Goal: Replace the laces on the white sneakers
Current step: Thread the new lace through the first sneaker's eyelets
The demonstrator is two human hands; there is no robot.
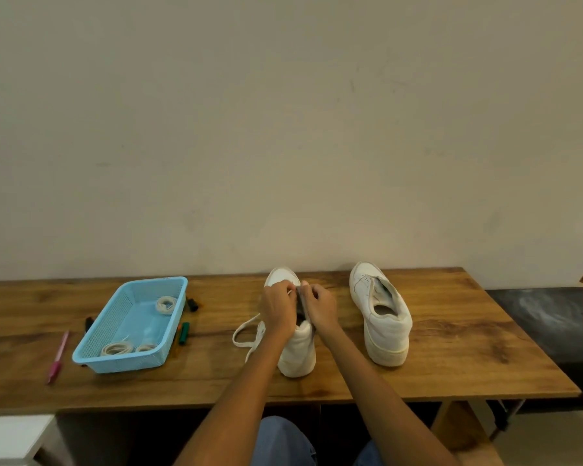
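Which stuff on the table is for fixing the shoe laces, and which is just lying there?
For the laces: left sneaker, right sneaker, loose lace, blue basket with coiled laces.

Just lying there: pink pen, markers beside the basket.

We seem to be in a plain indoor room, perhaps at home or in a simple workroom; we cannot tell which. A wood-grain table (451,358) stands against a bare beige wall (283,129). Near its left edge sit a blue plastic basket (91,356) and a pink pen (58,356). A dark bench (552,317) adjoins its right edge.
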